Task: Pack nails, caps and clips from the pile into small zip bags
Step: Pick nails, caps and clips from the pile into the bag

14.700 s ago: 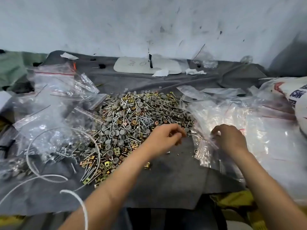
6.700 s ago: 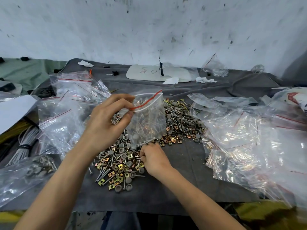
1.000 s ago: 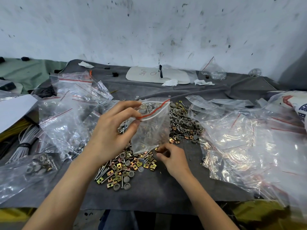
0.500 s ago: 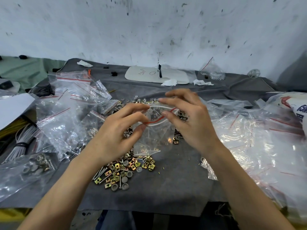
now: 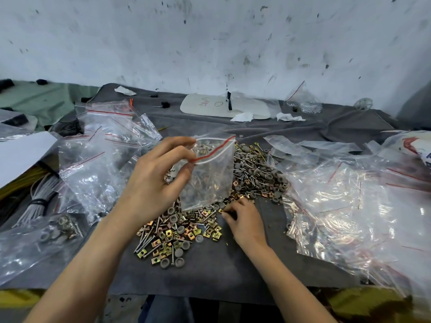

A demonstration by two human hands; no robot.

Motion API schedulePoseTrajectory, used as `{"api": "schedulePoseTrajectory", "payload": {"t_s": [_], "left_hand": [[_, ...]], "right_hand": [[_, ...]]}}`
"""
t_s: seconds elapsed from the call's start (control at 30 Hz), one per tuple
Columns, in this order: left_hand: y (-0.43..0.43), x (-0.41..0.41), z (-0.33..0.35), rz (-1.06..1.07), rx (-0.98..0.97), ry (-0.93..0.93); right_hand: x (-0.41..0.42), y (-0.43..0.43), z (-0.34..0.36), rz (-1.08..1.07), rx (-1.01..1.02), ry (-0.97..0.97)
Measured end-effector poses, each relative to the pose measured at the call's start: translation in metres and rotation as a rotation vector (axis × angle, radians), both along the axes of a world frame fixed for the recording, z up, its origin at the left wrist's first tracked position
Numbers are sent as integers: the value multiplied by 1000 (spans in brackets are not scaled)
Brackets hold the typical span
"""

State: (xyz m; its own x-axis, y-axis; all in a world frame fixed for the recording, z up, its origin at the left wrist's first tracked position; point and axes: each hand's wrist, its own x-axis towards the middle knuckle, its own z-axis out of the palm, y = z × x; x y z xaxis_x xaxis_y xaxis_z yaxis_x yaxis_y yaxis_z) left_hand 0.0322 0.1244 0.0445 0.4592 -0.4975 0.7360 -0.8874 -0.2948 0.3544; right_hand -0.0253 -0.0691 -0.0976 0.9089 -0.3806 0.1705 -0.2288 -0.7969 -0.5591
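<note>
Grey cloth [image 5: 210, 271] covers the bench, with a scuffed white wall [image 5: 210, 43] far behind. We see the pile [image 5: 182, 231] of nails, caps and clips at centre. The left hand [image 5: 154, 183] pinches a zip bag [image 5: 210, 178] by its red-striped mouth, above the pile. The right hand [image 5: 247, 222] curls its fingers onto the pile's near right edge; we cannot tell if it holds anything. Loose bags [image 5: 93, 164] lie left and right.

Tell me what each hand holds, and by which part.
The left hand pinches the zip bag at its top edge near the left corner. The right hand touches the pile; its hold is hidden.
</note>
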Motion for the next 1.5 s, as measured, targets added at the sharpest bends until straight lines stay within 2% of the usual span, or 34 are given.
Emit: {"api": "schedulePoseTrajectory", "payload": {"t_s": [0.2, 0.27, 0.33, 0.4, 0.53, 0.63, 0.67, 0.73, 0.8, 0.93, 1.0, 1.1, 1.17, 1.23, 1.37, 1.5], "left_hand": [[2, -1, -1, -4, 8, 1], [2, 0, -1, -2, 17, 6], [1, 0, -1, -6, 25, 12], [1, 0, -2, -14, 33, 18], [-4, -3, -3, -79, 74, 46], [-8, -6, -3, -113, 102, 45], [-9, -7, -2, -118, 103, 44], [-9, -8, 0, -120, 95, 42], [-8, -8, 1, -124, 85, 41], [-4, -6, 0, -99, 53, 64], [-2, -5, 0, -72, 32, 81], [-2, -4, -2, -37, 0, 79], [-1, -4, -2, -16, -14, 69], [1, -3, -2, -13, -22, 70], [2, -3, -2, -26, -19, 86], [-1, -5, -2, -60, 3, 94]], "right_hand": [[1, -3, 9, 56, 98, 9], [-5, -1, 17, 52, 203, -18], [-15, 2, 33, 86, 335, -113], [-25, 7, 61, 211, 383, -235], [-39, 12, 133, 391, 323, -553], [-32, 9, 168, 322, 6, -654], [-29, 7, 174, 301, -85, -613], [-24, 3, 175, 277, -140, -500], [-25, -2, 169, 233, -52, -531], [-21, -20, 150, -13, 270, -767], [-11, -33, 126, -106, 279, -624], [1, -48, 72, -172, 194, -176], [1, -55, 40, -193, 108, 14], [-1, -57, 20, -198, 28, 65], [2, -58, 12, -166, -60, 48], [7, -64, 12, -86, -85, 105]]}}
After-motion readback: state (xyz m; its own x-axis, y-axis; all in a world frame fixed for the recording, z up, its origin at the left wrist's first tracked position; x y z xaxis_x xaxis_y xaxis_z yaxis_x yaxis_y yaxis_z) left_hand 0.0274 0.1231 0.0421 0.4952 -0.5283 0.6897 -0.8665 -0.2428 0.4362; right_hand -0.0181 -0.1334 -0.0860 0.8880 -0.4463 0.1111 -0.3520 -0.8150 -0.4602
